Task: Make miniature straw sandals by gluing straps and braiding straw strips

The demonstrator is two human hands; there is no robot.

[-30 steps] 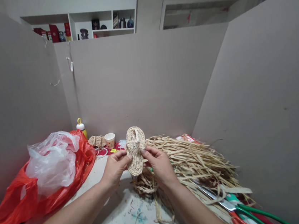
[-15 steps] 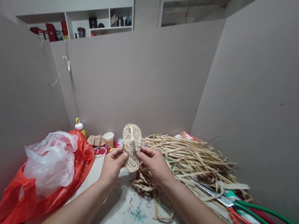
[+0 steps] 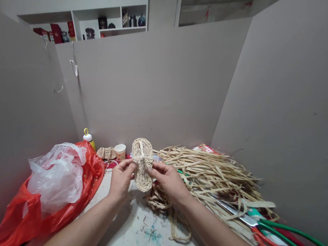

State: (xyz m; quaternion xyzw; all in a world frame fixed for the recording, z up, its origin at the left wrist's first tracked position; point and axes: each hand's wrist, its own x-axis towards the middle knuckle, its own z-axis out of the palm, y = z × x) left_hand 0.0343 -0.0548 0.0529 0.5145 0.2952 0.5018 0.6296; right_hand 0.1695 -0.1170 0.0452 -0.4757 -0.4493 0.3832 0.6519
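"Since you're starting at the near edge, what lies there?"

"Green-handled scissors at the right, beside orange handles, on the pale tabletop. A plaited straw cord bunches nearer the middle."

"And the hands?"

"Left hand and right hand both pinch the straw sandal sole, one at either edge, thumbs on its face. It's held upright above the table, with a band across its middle."

"Farther on?"

"Loose straw heaped to the right; at left, a clear plastic bag on a red plastic bag. Then a printed paper cup, a second woven piece and a yellow-and-white bottle."

"Can you read anything?"

"The cup's print is too small. Behind the straw, a red-and-white packet is unclear too. Above the grey partition, the shelf holds red boxes and a dark box with pale lettering, illegibly blurred."
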